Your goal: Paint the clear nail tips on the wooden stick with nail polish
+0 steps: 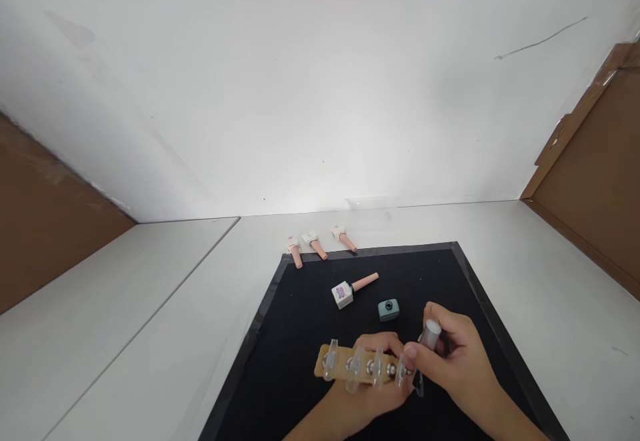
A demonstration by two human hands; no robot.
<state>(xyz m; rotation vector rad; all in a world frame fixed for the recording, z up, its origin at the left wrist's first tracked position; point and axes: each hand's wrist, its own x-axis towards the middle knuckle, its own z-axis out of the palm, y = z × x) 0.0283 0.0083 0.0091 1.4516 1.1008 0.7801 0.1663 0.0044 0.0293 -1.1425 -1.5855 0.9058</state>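
My left hand (pixel 367 387) is closed around a tan wooden strip (pixel 345 363) that carries several clear false nail tips on metal studs. It holds the strip level over the black mat (pixel 280 374). At the strip's right end my right hand (pixel 453 357) pinches a nail polish brush with a silver-grey cap (pixel 430 333), its tip at the rightmost nail tip. An open small teal bottle (pixel 389 309) stands on the mat just behind my hands. A white-bottled polish with a pink cap (pixel 353 289) lies on its side further back.
Three more polish bottles with pink caps (pixel 316 245) lie in a row on the white table beyond the mat's far edge. A white wall stands behind. Brown cardboard panels (pixel 590 174) close off the left and right sides.
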